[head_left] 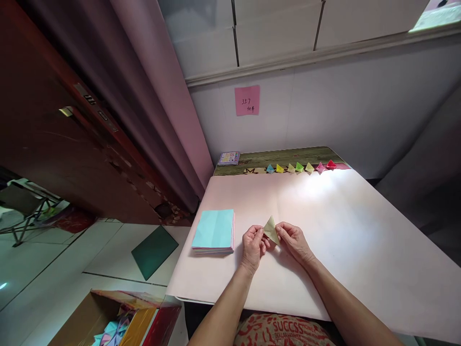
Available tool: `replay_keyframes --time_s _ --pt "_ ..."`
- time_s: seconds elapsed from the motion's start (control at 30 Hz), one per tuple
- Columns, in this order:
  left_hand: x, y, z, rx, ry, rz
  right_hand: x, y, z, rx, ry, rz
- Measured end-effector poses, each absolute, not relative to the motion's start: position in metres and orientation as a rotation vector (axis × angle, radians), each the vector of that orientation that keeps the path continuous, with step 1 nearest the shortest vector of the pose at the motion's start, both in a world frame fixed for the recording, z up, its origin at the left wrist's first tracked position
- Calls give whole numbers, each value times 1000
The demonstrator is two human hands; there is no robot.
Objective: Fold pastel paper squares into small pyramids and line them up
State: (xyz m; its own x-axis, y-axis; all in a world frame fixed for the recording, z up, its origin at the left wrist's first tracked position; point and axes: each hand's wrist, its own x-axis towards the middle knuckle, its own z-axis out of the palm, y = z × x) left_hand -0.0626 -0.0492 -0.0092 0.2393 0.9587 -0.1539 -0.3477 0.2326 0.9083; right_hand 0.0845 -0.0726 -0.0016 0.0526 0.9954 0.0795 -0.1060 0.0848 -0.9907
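Note:
A small folded piece of pale yellow paper (271, 229), triangular in shape, is held just above the white table (360, 250). My left hand (254, 245) pinches its left side and my right hand (293, 239) pinches its right side, fingers closed on it. A stack of square coloured paper sheets (214, 230), light blue on top, lies on the table just left of my left hand.
Several small folded paper shapes (299, 167) in blue, yellow, green, pink and red stand in a row along the table's far edge. A paper pack (229, 158) lies at the far left. A pink note (247, 100) hangs on the wall. An open cardboard box (115, 319) sits on the floor.

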Motion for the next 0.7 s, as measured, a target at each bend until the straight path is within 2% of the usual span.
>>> replay_keyframes --time_s 0.7 --pt "-58 -51 -10 865 968 1203 80 -70 -9 -1067 -1006 1178"
